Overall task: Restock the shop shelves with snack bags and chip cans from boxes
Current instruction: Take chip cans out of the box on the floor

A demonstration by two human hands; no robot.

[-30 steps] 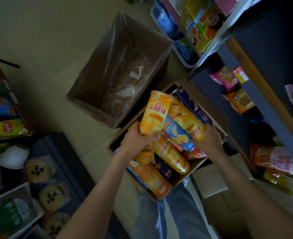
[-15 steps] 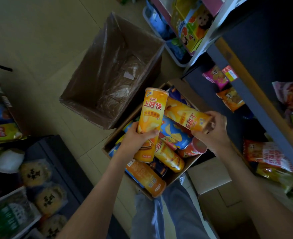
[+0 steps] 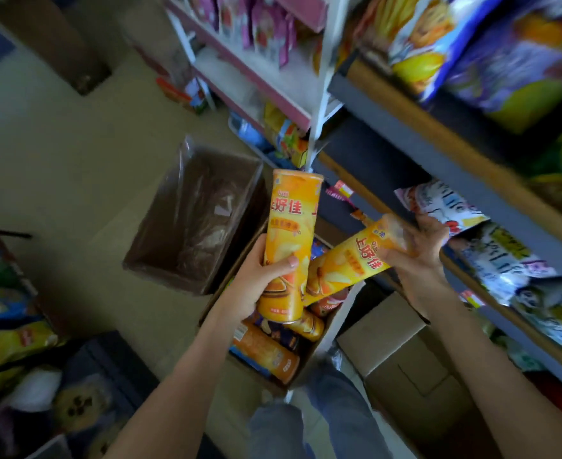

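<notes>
Running from twelve round to four o'clock, the dark shelves (image 3: pixel 438 154) carry snack bags (image 3: pixel 511 279) on several levels. Dark gaps show on the lower board near three o'clock, so the bag stocking looks partly done.

On the floor at ten o'clock from the centre sits a lined box (image 3: pixel 170 276) with only crumpled plastic inside. I judge it emptied. Just beside it, toward six o'clock, the open box (image 3: pixel 322 346) holds several chip cans (image 3: pixel 266 356) lying on their sides in a loose pile. A closed carton (image 3: pixel 398 352) at five o'clock appears unopened, which suggests more stock is waiting.

Two yellow cans are out of the open box and held in the air above it. The upright can (image 3: pixel 291 233) stands at the centre, and the left hand (image 3: pixel 259 283) wraps its lower half with the thumb across the front. The tilted can (image 3: pixel 349 266) slants toward three o'clock. Its lower end is close against the upright can, though I cannot tell whether they touch. The right hand (image 3: pixel 418 256) grips its upper end, fingers curled about it, near the shelf edge.

Neither can rests on a shelf yet. The job seems roughly midway: these two need placing, then the pile, then the carton.
</notes>
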